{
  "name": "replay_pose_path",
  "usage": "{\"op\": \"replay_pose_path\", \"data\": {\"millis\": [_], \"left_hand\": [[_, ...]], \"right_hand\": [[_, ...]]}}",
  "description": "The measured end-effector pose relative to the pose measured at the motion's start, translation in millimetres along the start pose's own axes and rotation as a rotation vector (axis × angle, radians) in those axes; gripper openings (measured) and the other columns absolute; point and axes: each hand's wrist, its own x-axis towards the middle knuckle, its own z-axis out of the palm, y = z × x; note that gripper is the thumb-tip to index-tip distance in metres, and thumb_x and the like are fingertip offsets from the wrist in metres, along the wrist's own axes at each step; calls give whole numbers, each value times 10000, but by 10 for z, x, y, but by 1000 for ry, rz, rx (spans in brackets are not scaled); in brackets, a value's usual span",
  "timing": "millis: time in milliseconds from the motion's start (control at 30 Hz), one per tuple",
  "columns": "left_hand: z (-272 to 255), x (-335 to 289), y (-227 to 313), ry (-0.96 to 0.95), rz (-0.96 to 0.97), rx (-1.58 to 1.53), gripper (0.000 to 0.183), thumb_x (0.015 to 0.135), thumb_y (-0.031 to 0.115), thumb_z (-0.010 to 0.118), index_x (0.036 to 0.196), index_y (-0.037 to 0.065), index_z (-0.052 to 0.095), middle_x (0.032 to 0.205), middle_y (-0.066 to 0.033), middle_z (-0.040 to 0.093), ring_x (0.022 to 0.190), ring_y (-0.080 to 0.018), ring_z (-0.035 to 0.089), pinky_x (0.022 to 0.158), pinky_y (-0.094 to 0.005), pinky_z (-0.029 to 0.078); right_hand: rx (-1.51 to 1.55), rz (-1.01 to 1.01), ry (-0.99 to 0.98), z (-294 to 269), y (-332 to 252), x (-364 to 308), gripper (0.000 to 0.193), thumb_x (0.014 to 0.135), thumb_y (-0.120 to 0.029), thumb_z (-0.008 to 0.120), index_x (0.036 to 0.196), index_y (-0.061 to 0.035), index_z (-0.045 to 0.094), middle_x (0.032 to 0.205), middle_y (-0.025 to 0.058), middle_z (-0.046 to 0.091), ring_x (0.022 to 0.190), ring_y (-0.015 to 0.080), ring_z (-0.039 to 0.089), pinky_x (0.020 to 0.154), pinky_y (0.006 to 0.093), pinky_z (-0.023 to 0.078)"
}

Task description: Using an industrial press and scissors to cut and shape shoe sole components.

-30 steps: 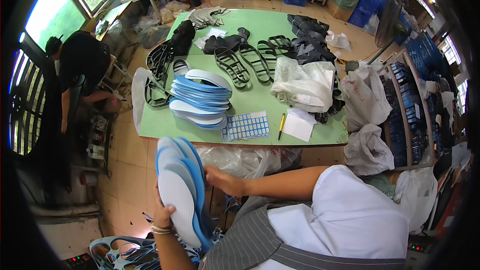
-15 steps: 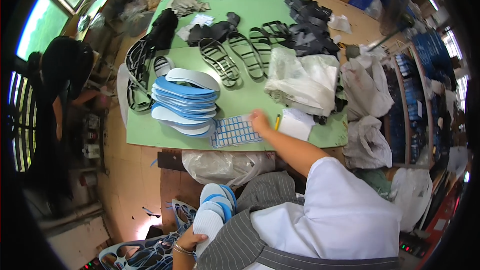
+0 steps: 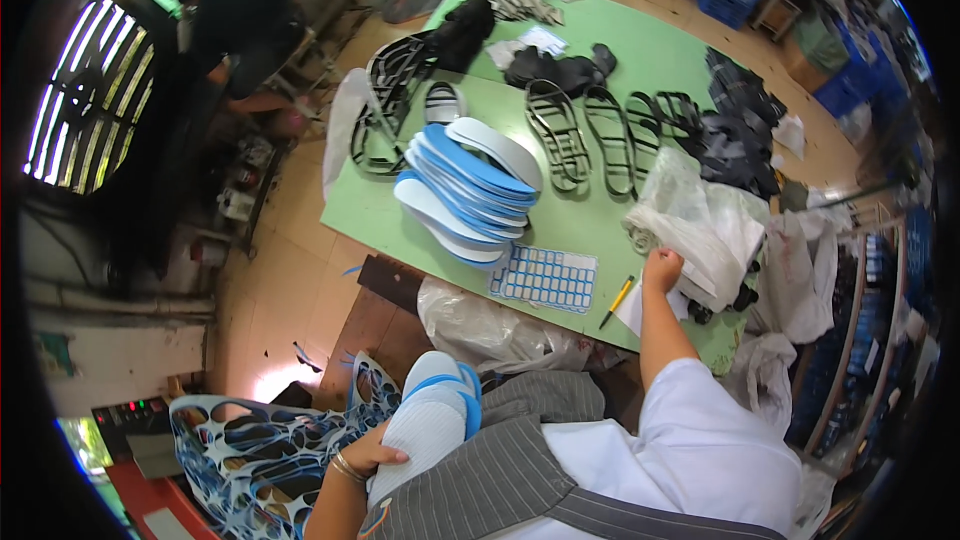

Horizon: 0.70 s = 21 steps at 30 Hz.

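At the lower left, my left hand (image 3: 368, 449) is closed round a few white and blue slipper soles (image 3: 425, 430), held against my apron. My right hand (image 3: 662, 269), fingers curled in, is at the edge of a crumpled white plastic bag (image 3: 700, 225). What is in these fingers, if anything, is hidden. White paper (image 3: 632, 312) lies partly beneath my right forearm, with a yellow pen (image 3: 617, 301) beside it. A sheet of blue-bordered labels (image 3: 545, 278) lies flat next to a tall stack of blue and white soles (image 3: 470, 190).
Black strappy sandal pieces (image 3: 558, 135) and dark cloth (image 3: 740, 100) lie across the green table (image 3: 590, 240). A heap of cut-out foam scrap (image 3: 270, 450) is at my left. Shelving (image 3: 850, 340) stands at right; another person (image 3: 245, 30) bends over at far left.
My right hand has left the label sheet and moved right, over the paper to the plastic bag. The view has turned, shifting the table rightward. My left hand still holds the soles.
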Motion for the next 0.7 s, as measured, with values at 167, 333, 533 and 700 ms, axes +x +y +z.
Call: {"op": "replay_pose_path", "data": {"millis": [167, 333, 533, 700], "left_hand": [[-81, 57, 203, -98, 269, 195, 1037, 564, 372, 825, 1403, 10, 334, 1357, -124, 430, 1262, -236, 380, 1072, -347, 263], [-18, 260, 417, -237, 554, 243, 1223, 554, 423, 831, 1478, 12, 142, 1484, -168, 258, 1379, -261, 228, 1124, -365, 156], [-769, 370, 485, -367, 503, 182, 1230, 562, 422, 830, 1473, -7, 124, 1478, -167, 256, 1359, -256, 258, 1116, -346, 179], [-1364, 551, 1028, -496, 432, 258, 1024, 591, 356, 822, 1386, 29, 264, 1294, -133, 440, 1210, -226, 416, 1035, -337, 308]], "right_hand": [[499, -188, -793, -347, -710, -1200, 104, 832, -123, 591, 770, -60, 535, 684, 55, 583, 641, 144, 558, 601, 290, 460], [716, -761, -1488, -823, -1647, -2518, 208, 837, -235, 657, 957, -66, 674, 908, 34, 656, 761, 161, 587, 720, 307, 474], [764, -466, -1816, -1270, -2768, -2732, 211, 841, -236, 664, 980, -77, 662, 896, 39, 649, 776, 167, 597, 739, 328, 476], [759, 372, -1923, -296, -3186, -3115, 202, 852, -204, 669, 1014, -87, 637, 890, 66, 627, 811, 172, 610, 696, 315, 500]]}}
